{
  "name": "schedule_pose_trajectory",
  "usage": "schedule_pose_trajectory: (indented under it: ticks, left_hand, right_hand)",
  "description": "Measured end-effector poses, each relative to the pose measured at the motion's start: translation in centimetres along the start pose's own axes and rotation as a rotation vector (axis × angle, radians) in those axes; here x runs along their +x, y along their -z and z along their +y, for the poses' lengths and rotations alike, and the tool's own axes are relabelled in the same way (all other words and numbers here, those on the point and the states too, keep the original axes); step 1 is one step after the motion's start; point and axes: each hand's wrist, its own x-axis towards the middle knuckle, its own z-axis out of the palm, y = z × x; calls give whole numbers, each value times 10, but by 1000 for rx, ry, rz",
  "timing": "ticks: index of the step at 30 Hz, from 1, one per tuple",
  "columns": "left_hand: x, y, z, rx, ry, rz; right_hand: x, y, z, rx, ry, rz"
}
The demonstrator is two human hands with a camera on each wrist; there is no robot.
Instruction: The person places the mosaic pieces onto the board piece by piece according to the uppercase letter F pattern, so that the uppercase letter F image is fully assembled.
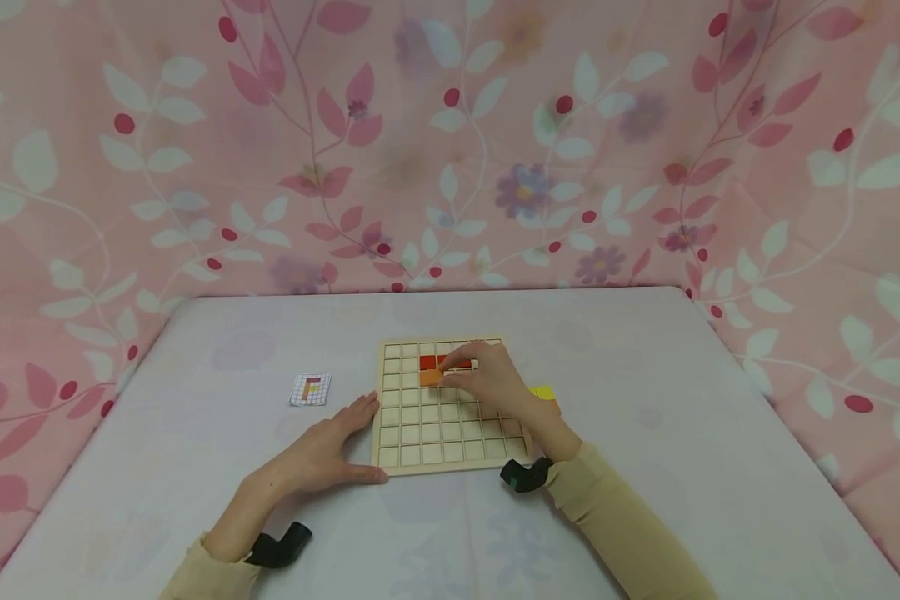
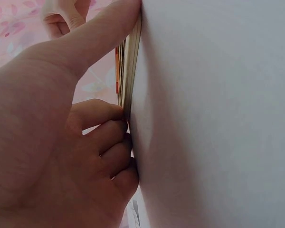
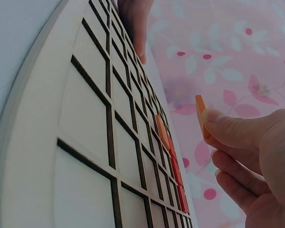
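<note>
A light wooden grid board [image 1: 411, 433] lies flat on the table, with a row of red tiles [image 1: 428, 362] near its far side and an orange tile [image 1: 430, 379] just in front of them. Over the board, my right hand [image 1: 487, 379] pinches another orange tile [image 3: 202, 116] between thumb and forefinger; the right wrist view shows it held apart from the board. The left hand [image 1: 322, 450] rests at the board's left side, fingers along the left edge and thumb at the near corner. My right hand hides part of the red row.
Left of the board lies a small card [image 1: 310, 389] printed with a grid and a coloured pattern. Beyond the right edge, a yellow tile [image 1: 543, 392] and some orange show, partly hidden by the right wrist. A floral cloth [image 1: 450, 150] hangs behind the white table [image 1: 645, 358].
</note>
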Motion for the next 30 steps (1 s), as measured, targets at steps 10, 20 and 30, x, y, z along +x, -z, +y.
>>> schedule_pose_trajectory:
  ticks: [10, 20, 30]
  left_hand:
    - [-1, 0, -1, 2, -5, 4]
    - [0, -3, -2, -2, 4, 1]
    - [2, -3, -3, -2, 4, 4]
  right_hand:
    - [-1, -5, 4, -21, 13, -15]
    - [-6, -17, 11, -32, -32, -43]
    - [-7, -25, 19, -97, 83, -25]
